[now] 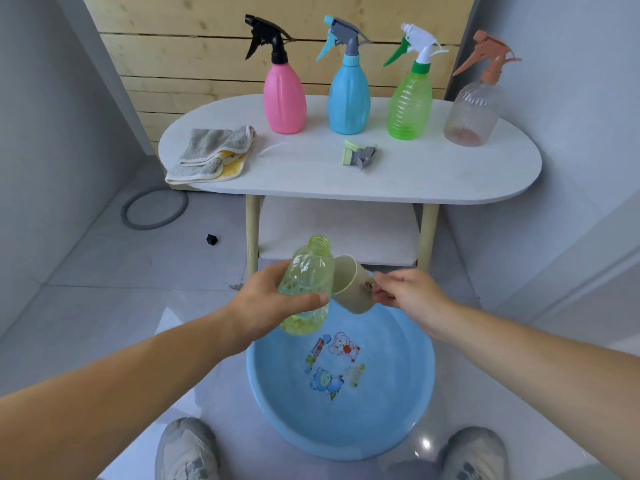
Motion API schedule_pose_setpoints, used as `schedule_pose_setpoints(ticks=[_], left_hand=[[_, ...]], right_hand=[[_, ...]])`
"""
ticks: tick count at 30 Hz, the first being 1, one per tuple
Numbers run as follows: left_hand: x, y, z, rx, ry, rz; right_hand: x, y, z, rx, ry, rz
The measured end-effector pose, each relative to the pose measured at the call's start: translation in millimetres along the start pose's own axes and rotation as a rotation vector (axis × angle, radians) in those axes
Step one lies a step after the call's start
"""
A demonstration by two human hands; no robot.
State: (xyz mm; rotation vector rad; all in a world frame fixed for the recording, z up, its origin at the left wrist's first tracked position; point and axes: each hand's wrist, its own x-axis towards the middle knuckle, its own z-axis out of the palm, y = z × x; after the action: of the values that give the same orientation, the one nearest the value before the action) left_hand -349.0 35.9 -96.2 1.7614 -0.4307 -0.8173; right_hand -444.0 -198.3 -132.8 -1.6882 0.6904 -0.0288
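**Q:** What are the hands holding?

**A:** The left hand (266,299) is wrapped around the body of a small bottle (308,278), with the thumb across the front and the fingers behind. The right hand (405,292) pinches the handle of a beige cup (349,289) between thumb and fingertips.

**Q:** What does the bottle look like?

**A:** It is clear yellow-green plastic with a bumpy, patterned wall, rounded shoulders and a short threaded neck that is open at the top. It leans slightly to the right.

**Q:** Where is it?

**A:** It is in the air above the far rim of a round blue basin (277,393) on the floor. The basin has cartoon figures printed on its bottom. The cup is tipped on its side, its mouth just beside the bottle's shoulder.

**Q:** What else is nearby?

**A:** Beyond the hands is a white oval table (450,174). On it stand four spray bottles in a row: pink (284,98), blue (349,98), green (408,105) and clear (471,112). A loose spray head (360,155) and folded cloths (211,154) also lie there.
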Motion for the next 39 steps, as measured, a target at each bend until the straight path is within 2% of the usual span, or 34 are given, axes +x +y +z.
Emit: schedule_pose_setpoints(ticks=[3, 6, 12, 15, 21, 24, 28, 33, 39], left_hand=[[0, -6, 4, 0.03, 0.007, -0.033], [1, -11, 8, 0.034, -0.01, -0.06], [10, -23, 9, 0.014, -0.047, -0.103], [18, -31, 3, 0.006, -0.034, -0.124], [30, -43, -5, 0.019, 0.023, -0.136], [32, -45, -6, 0.012, 0.027, -0.142], [32, -43, -6, 0.006, 0.029, -0.134], [28, -37, -12, -0.013, 0.042, -0.099], [20, -18, -23, -0.067, 0.049, -0.031]], right_hand=[[24, 39, 3, -0.234, -0.016, 0.034], [44, 69, 6, -0.446, -0.012, -0.016], [64, 113, 19, -0.749, -0.139, -0.054], [72, 127, 22, -0.816, -0.193, -0.099], [82, 141, 24, -0.784, -0.221, -0.208], [83, 148, 26, -0.825, -0.237, -0.197], [79, 142, 30, -0.74, -0.239, -0.132], [71, 112, 29, -0.512, -0.167, -0.02], [43, 33, 11, -0.304, -0.097, -0.085]])
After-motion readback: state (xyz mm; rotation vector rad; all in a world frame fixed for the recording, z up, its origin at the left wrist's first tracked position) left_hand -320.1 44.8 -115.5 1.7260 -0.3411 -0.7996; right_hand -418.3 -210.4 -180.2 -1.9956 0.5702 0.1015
